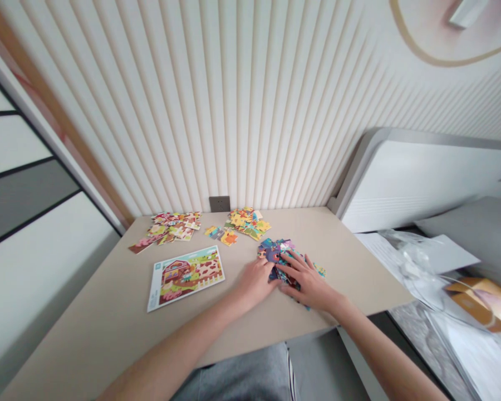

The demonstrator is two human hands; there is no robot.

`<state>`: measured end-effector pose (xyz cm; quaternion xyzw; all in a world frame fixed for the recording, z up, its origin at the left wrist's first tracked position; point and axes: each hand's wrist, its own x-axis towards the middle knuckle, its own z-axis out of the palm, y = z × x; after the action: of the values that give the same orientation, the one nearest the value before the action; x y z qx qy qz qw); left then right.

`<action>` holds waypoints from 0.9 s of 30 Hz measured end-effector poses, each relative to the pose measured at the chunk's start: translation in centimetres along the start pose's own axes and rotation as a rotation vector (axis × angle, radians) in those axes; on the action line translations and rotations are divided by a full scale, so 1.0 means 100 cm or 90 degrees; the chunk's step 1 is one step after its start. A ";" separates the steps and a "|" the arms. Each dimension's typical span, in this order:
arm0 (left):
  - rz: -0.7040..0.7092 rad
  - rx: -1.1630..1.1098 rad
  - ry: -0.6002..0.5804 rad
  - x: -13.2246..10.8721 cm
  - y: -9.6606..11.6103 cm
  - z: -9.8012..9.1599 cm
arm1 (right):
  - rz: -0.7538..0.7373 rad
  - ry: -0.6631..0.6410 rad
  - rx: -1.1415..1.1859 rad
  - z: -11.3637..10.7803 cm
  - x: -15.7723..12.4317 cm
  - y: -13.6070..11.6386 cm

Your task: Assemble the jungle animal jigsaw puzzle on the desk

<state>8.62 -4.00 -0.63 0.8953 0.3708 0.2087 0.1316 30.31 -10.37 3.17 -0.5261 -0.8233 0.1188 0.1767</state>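
- Left hand [254, 279]: at the near left edge of the blue-and-purple puzzle pile [272, 250], fingers curled; whether its grip pinches a piece cannot be told.
- Right hand [308, 281]: rests over the right part of this pile, grip spread, fingers fanned across the pieces.
- Blue-and-purple pile: right of centre on the worktop [108, 317], partly hidden by both hands.
- Yellow pile [246, 221]: far centre, with a few joined pieces [221, 235] just left.
- Red-and-cream pile [177, 227]: far left.
- Farm picture card [190, 275]: flat, nearer than the red-and-cream pile.
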 end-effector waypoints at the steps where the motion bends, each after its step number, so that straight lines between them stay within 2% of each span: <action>1: -0.012 -0.001 0.007 0.002 0.002 0.001 | 0.010 0.021 -0.004 0.003 0.000 0.003; 4: -0.027 0.014 0.047 0.003 0.004 0.000 | 0.040 0.066 -0.022 0.007 0.004 0.020; 8: -0.015 0.049 0.099 -0.002 -0.010 -0.001 | 0.062 0.069 -0.058 -0.001 0.005 0.036; 12: 0.016 0.056 0.044 0.001 -0.026 0.010 | 0.114 0.053 -0.132 -0.004 -0.015 0.025; 15: 0.015 0.067 0.020 0.010 -0.024 0.024 | 0.122 -0.007 -0.158 0.005 -0.035 0.015; 20: 0.027 0.084 0.001 0.040 -0.010 0.048 | 0.162 0.024 -0.181 0.019 -0.039 0.026; 27: 0.022 0.064 -0.014 0.108 -0.006 0.067 | 0.225 0.079 -0.196 0.018 0.001 0.071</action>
<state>18.35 3.65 -3.78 0.9094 0.3638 0.1820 0.0868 35.35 -7.28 -1.16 -0.6890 -0.7145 -0.0115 0.1208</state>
